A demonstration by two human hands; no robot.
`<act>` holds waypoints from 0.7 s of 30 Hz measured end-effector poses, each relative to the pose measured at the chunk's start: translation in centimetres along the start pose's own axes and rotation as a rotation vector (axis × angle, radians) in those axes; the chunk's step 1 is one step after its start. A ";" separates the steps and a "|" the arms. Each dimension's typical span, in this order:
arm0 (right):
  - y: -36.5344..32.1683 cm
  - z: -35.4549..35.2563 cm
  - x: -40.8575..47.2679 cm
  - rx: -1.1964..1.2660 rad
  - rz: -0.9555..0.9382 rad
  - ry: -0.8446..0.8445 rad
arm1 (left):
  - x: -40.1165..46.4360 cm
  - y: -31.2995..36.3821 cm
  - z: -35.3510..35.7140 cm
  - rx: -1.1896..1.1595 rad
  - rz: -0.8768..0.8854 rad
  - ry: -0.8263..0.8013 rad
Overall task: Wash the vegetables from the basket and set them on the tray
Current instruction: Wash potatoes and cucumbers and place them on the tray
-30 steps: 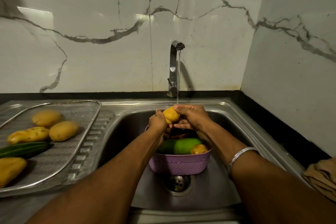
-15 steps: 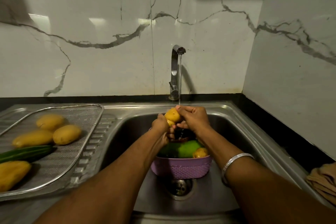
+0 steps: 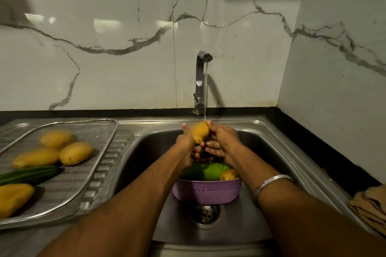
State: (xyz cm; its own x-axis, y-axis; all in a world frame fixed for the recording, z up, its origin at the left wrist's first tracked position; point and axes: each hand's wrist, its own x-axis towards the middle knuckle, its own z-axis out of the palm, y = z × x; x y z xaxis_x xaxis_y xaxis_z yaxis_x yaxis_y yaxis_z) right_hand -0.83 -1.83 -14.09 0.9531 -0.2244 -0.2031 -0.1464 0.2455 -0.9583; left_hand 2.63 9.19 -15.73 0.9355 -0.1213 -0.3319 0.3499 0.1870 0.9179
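Water (image 3: 205, 92) runs from the tap (image 3: 200, 81) onto a yellow vegetable (image 3: 200, 132) that both hands hold over the sink (image 3: 271, 152), straight under the tap and above the purple basket (image 3: 206, 193). Half a second ago more of its round end showed between the fingers; now it is turned and its full length shows. Its long axis is tilted: the thick end points up and toward the tap, the narrow end points down toward the basket. The left hand (image 3: 187, 142) holds it with the thumb on its upper side, and the right hand (image 3: 223, 142) holds its other side with curled wet fingers. Both hands stay in nearly the same place under the tap. Left of the tap, the mesh tray (image 3: 98, 137) carries four yellow vegetables and a cucumber (image 3: 29, 175), as before. In the basket lie a green vegetable (image 3: 208, 171) and a small yellow one (image 3: 228, 174).
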 end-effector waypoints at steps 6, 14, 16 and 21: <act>0.6 -0.1 0.7 -0.343 -0.314 0.175 | -1.2 -0.4 1.1 0.109 0.054 -0.208; 1.3 0.1 1.9 -0.799 -0.571 0.289 | -0.4 -1.8 2.3 0.305 0.357 0.003; 1.3 0.0 2.4 -0.786 -0.547 0.217 | -0.1 -1.9 2.1 0.297 0.334 0.043; 1.8 -0.5 2.1 -1.184 -0.467 -0.065 | 0.6 -2.3 -0.2 0.463 0.403 0.116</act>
State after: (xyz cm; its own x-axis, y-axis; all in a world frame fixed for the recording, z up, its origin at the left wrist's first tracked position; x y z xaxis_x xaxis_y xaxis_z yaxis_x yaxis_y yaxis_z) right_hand 0.74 -2.28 -16.37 0.9839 -0.0066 0.1788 0.0917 -0.8394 -0.5357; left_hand 2.35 8.88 -18.10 0.9979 -0.0178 0.0624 -0.0648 -0.2489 0.9664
